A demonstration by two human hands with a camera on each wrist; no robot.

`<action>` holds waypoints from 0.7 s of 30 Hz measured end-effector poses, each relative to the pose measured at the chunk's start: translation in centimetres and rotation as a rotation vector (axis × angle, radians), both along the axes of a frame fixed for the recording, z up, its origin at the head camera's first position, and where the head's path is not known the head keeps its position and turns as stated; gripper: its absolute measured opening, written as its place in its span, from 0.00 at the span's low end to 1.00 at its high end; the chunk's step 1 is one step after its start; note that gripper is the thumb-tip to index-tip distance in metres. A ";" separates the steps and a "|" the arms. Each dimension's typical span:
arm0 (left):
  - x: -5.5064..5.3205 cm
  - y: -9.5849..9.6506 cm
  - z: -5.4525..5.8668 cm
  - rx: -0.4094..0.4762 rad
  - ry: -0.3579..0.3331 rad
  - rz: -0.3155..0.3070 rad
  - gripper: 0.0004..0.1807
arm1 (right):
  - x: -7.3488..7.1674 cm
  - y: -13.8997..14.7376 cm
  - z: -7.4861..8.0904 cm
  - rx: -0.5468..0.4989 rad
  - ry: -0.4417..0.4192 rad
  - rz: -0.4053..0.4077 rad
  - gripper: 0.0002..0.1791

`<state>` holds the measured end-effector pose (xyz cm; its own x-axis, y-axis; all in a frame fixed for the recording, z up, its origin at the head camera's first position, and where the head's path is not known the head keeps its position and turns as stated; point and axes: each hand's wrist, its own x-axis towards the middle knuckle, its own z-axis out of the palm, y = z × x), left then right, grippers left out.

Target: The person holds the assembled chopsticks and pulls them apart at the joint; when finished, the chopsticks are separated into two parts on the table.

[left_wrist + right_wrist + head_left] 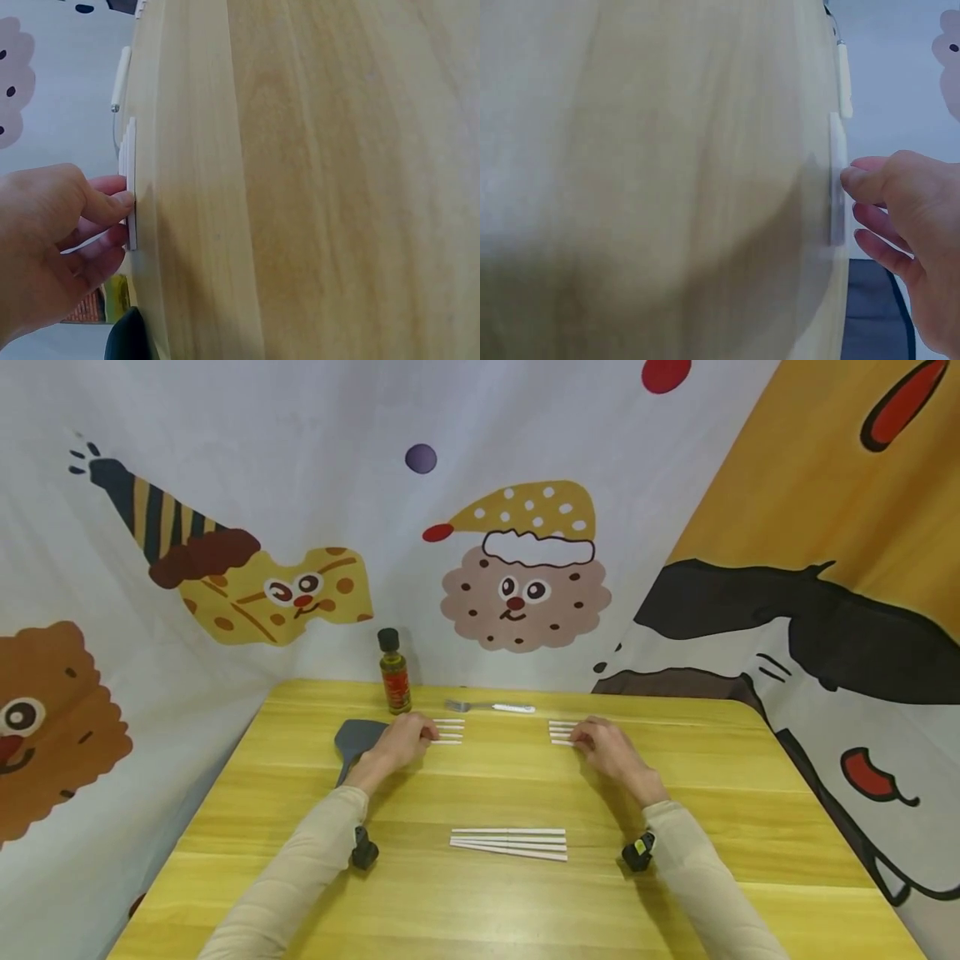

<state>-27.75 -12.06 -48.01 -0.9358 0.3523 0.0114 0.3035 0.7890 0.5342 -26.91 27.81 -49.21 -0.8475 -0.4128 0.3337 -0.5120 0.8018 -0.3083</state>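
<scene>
Toward the back of the table, my left hand (405,739) is at a row of thin white sticks (450,732), laid side by side. In the left wrist view the thumb and fingers (112,206) pinch the nearest stick (131,161). To the right, my right hand (607,747) is at a second row of white sticks (560,732). In the right wrist view its thumb and index finger (859,180) pinch the edge of the near stick (835,150). Both hands hide part of their rows. Closer to me lies a fanned group of longer white sticks (508,843).
A fork (510,707) with a white handle lies behind the rows. A dark-capped bottle (395,677) stands at the back left, and a grey spatula (356,737) lies beside my left hand. A printed cloth (420,593) hangs behind the wooden table (510,910).
</scene>
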 end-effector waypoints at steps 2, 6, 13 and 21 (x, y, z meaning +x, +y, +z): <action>0.0 0.0 0.0 -0.009 0.008 0.004 0.12 | 0.0 -0.1 0.3 0.003 0.002 0.001 0.06; 0.3 0.0 0.3 -0.025 0.038 -0.006 0.11 | 0.2 -0.2 0.9 -0.012 0.017 0.012 0.06; 2.7 0.1 0.9 -0.054 0.118 -0.068 0.08 | 2.0 -1.2 1.7 -0.052 0.068 0.099 0.05; 6.3 2.2 1.1 -0.065 0.177 -0.213 0.07 | 5.7 -3.1 2.5 -0.060 0.055 0.172 0.07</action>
